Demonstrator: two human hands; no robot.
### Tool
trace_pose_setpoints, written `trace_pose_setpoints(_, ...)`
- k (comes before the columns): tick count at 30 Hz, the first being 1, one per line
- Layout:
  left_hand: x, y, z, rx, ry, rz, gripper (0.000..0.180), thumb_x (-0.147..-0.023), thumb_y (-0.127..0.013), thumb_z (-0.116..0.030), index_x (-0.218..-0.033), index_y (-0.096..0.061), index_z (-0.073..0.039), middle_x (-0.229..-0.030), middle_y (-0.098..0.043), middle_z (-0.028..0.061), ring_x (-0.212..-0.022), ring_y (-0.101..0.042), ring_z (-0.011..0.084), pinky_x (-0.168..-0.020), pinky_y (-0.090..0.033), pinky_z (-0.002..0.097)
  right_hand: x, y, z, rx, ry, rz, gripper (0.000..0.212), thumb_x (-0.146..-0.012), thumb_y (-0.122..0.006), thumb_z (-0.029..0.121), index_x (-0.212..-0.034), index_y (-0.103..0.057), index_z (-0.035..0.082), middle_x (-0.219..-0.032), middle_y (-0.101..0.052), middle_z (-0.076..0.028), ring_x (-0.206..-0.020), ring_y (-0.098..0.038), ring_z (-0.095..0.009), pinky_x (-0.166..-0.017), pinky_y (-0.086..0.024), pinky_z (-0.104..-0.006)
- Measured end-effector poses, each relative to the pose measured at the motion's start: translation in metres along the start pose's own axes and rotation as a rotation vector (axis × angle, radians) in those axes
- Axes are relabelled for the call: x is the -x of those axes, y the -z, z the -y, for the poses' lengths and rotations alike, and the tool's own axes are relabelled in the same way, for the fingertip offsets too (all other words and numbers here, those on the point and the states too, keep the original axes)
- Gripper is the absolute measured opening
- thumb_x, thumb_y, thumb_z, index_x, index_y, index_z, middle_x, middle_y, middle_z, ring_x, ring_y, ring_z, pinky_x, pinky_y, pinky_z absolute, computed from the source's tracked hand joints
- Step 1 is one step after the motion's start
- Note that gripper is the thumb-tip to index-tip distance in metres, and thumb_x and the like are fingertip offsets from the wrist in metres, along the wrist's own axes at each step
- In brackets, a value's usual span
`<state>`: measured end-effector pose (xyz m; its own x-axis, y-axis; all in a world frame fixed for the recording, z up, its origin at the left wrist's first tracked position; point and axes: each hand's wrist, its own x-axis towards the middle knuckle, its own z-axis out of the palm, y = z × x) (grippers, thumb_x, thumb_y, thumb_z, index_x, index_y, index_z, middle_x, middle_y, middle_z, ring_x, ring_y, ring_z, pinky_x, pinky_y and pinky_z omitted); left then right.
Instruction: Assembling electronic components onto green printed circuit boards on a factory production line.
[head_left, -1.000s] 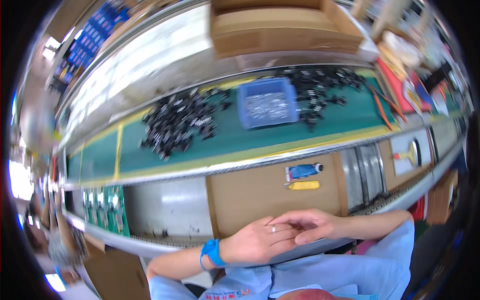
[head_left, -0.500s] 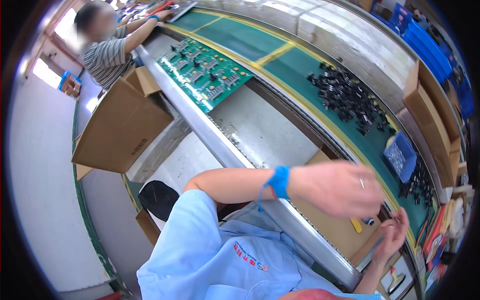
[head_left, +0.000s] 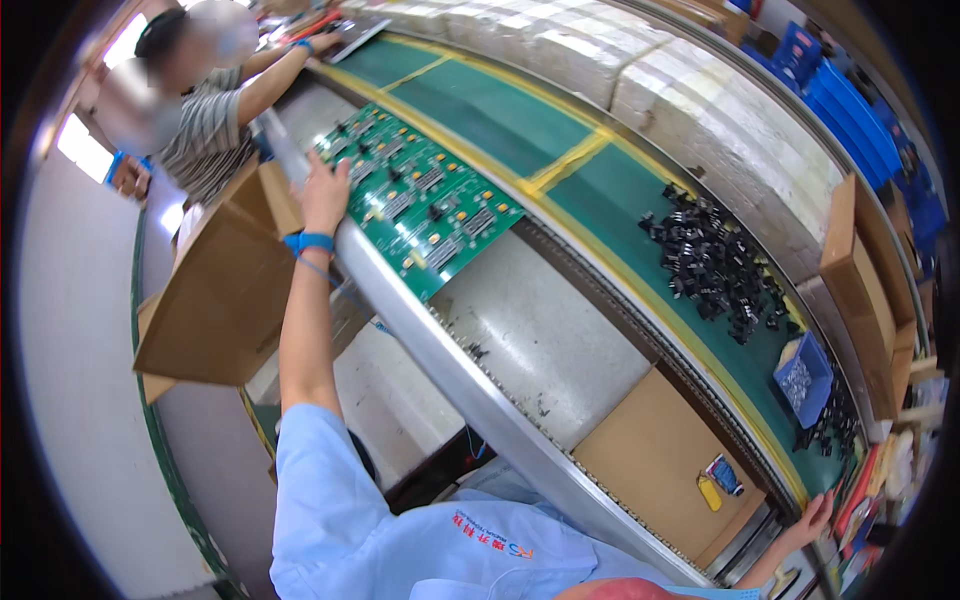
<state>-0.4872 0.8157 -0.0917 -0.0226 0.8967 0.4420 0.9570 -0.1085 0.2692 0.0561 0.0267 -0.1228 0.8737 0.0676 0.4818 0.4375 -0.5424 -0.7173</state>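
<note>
My left arm, with a blue wrist strap, reaches to the upper left. My left hand (head_left: 326, 192) is at the near edge of a large green circuit board (head_left: 437, 215), its thumb and fingers apart, touching the board's edge by the metal rail. Black parts, grey connectors and small yellow parts stand up from the board. At the lower right, my right hand (head_left: 808, 522) rests by the edge of the green bench strip, fingers stretched and holding nothing that I can see. A heap of black components (head_left: 715, 262) lies on the green strip beyond.
A blue bin (head_left: 806, 378) of small clear parts stands right of the heap. A cardboard sheet (head_left: 640, 440) bears a yellow tool (head_left: 709, 492) and a small blue item. The metal rail (head_left: 400, 285) runs before me. An open carton (head_left: 215, 280) and a co-worker are left.
My left hand has swung from beside my right hand to the board at the far left. My right hand has dropped slightly toward the bench edge. The view has shifted a little.
</note>
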Motion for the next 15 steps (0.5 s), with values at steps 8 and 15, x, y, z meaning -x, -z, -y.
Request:
trace_pose_setpoints(8,-0.004,-0.001,0.011,-0.224,-0.096,0.118,0.072,-0.097,-0.029,-0.057,-0.145,-0.027,-0.004,-0.12,-0.064,0.0113,-0.114,-0.059,0.0306,-0.11,-0.015,0.0576,-0.005,-0.007,0.016,0.079,0.089,0.007,0.035,-0.095,-0.059,0.019,-0.125,-0.057,0.001,-0.119,-0.061,-0.007,-0.108,-0.056,-0.016,-0.095,-0.042,-0.028)
trace_pose_setpoints(15,0.052,0.026,-0.027,-0.195,-0.214,0.157,0.068,-0.097,-0.028,-0.057,-0.141,-0.037,-0.006,-0.114,-0.067,0.008,-0.112,-0.06,0.0294,-0.11,-0.015,0.0545,-0.034,-0.027,0.103,-0.186,0.132,0.005,0.028,-0.094,-0.06,0.015,-0.119,-0.061,0.005,-0.11,-0.063,0.0,-0.096,-0.057,-0.009,-0.079,-0.044,-0.0225)
